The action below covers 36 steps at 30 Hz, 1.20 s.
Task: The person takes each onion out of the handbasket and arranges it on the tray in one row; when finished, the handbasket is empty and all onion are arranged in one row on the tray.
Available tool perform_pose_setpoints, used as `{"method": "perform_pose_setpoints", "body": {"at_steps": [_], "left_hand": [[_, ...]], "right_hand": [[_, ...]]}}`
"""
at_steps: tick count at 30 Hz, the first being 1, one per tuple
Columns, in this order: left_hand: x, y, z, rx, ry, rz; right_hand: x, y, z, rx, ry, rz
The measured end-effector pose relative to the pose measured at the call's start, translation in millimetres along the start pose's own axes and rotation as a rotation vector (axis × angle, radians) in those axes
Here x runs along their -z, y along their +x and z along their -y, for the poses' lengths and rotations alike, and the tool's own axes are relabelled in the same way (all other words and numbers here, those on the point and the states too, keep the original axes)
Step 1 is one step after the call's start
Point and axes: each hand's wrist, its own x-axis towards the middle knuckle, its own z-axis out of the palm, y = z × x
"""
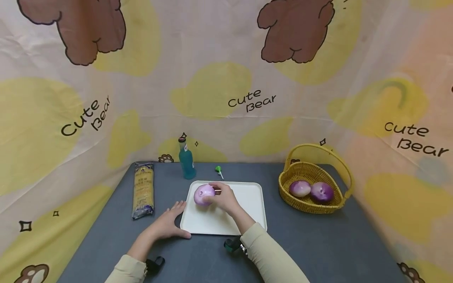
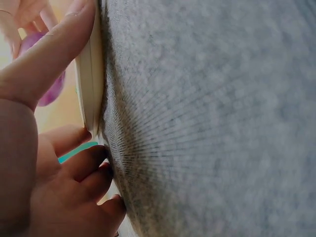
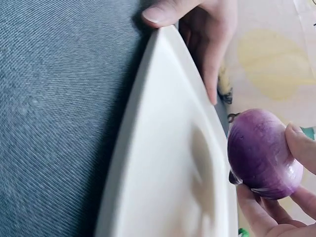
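Note:
My right hand (image 1: 225, 199) holds a purple onion (image 1: 204, 195) between thumb and fingers over the left part of a white tray (image 1: 226, 220). In the right wrist view the onion (image 3: 261, 153) shows its glossy skin, and a shadow falls on the tray beneath it. My left hand (image 1: 166, 223) is spread around the tray's near left corner. Its thumb touches the corner, and the other fingers stretch along the left side, as the right wrist view also shows. The left wrist view has the tray's rim (image 2: 89, 84) between thumb and fingers.
A yellow wicker basket (image 1: 293, 202) with two purple onions (image 1: 322, 192) stands at the right. Behind the tray are a blue bottle (image 1: 186, 161) and a green lollipop (image 1: 218, 169). A long yellow packet (image 1: 143, 190) lies at the left on the grey table (image 1: 198, 259).

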Motion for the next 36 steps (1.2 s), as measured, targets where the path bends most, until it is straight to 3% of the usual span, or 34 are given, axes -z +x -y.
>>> {"method": "perform_pose_setpoints", "body": {"at_steps": [8,13,21,36], "left_hand": [[0.6,-1.3,-3.0,0.005,-0.001,0.006],[0.4,-0.3,-1.7,0.016,0.008,0.018],[0.7,0.0,0.2,0.019,0.009,0.011],[0.0,-0.2,0.2,0.008,0.004,0.01]], "right_hand": [[-12,1,-7,-0.039,-0.058,-0.011],[-18,2,-10,-0.018,-0.083,-0.001],[-19,0,-3,-0.026,-0.109,0.013],[6,-1,18,0.01,-0.109,0.024]]}}
